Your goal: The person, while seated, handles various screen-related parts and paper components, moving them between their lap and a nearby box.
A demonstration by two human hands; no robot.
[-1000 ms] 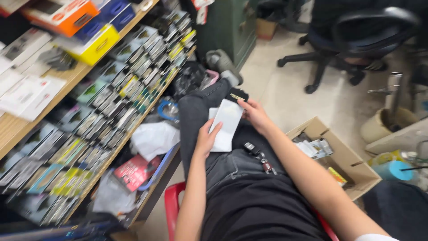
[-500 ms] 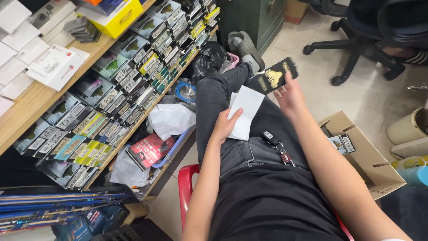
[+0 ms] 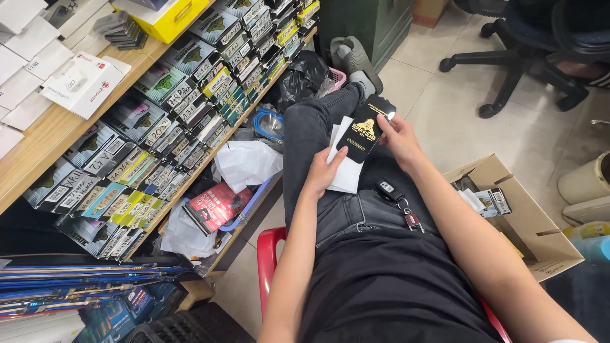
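Two hands at work over your lap, seated on a red plastic chair (image 3: 270, 251).

Your right hand (image 3: 399, 136) grips a flat black rectangular packet with a gold emblem (image 3: 365, 130); thumb and fingers are closed on its far right edge, and the packet is tilted, raised just above your thigh.

Your left hand (image 3: 324, 174) is curled around the near left edge of a small stack of white paper envelopes (image 3: 346, 171). The thumb lies on top and the stack rests on your dark jeans. The black packet overlaps the far end of the stack.

A black car key fob with a red tag (image 3: 395, 197) hangs at your waistband, just near of the right hand.

Left: sloped shelf racks filled with rows of small green, yellow and white labelled packets (image 3: 190, 95). Above them a wooden tabletop (image 3: 44, 136) carries white card boxes (image 3: 79, 82) and a yellow box (image 3: 168, 19).

Lower shelf, left of your knee: crumpled white plastic bag (image 3: 244, 164), red flat packet (image 3: 216, 206), blue coiled cable (image 3: 270, 124).

Right, on the tiled floor: open brown cardboard box (image 3: 527, 222) holding small packets. Far right: black office chair on castors (image 3: 527, 57).
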